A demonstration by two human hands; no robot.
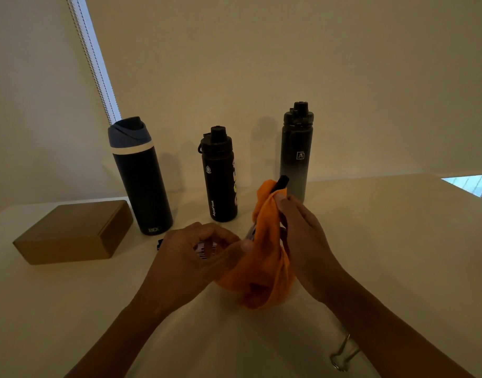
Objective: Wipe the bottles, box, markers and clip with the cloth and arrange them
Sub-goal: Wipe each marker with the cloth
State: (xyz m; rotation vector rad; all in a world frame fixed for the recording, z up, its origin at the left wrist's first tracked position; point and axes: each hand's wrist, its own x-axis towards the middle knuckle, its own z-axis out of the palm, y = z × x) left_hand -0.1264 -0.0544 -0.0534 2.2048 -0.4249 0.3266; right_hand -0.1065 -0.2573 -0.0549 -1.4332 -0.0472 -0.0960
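Dim table point(398, 241), bottles point(220, 181) and box point(70, 233) lined up at its back: right hand point(305, 227) grips the cloth point(264, 257) around a marker point(280, 182), left hand point(190, 249) pinches its lower end, so wiping seems midway, clip point(343, 353) apparently untouched
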